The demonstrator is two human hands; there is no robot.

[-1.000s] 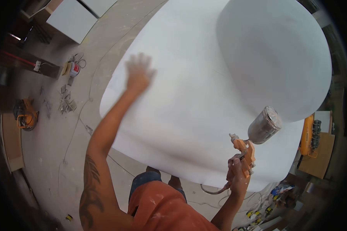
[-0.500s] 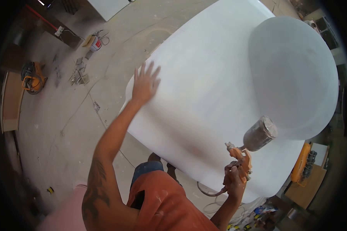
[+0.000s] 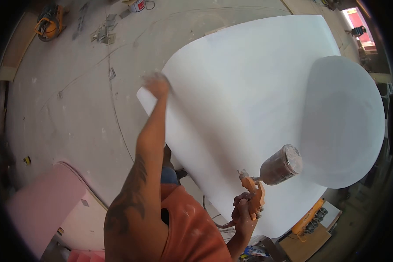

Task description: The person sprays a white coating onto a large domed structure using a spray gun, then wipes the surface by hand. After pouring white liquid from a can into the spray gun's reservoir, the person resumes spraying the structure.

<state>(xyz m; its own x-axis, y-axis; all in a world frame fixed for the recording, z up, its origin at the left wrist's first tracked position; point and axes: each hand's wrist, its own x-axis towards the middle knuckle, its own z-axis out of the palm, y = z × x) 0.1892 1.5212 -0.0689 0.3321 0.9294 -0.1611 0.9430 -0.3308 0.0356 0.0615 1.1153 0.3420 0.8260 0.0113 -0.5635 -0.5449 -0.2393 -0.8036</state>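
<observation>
My right hand [image 3: 244,214] is wrapped round the orange body of a spray gun [image 3: 254,196], whose dusty, paint-stained metal cup [image 3: 281,165] tilts to the upper right. A hose runs from the bottom of the gun. Below and behind it spreads a large, smooth white curved panel [image 3: 249,87] with a big rounded grey-white dome [image 3: 345,122] at its right end. At the panel's left edge is my left hand [image 3: 157,85], empty and blurred by motion, its fingers stretched out to the left past the rim.
A pink curved sheet [image 3: 52,196] stands at lower left. On the dusty floor are an orange machine [image 3: 50,26], a heap of scraps [image 3: 105,32] and a paint bucket [image 3: 137,5]. A yellow tool [image 3: 308,216] and a brown board [image 3: 305,244] lie at lower right.
The view has swung, so the floor and panel sit differently. My left hand has gone from lying spread over the panel to its left edge. My right hand still grips the spray gun.
</observation>
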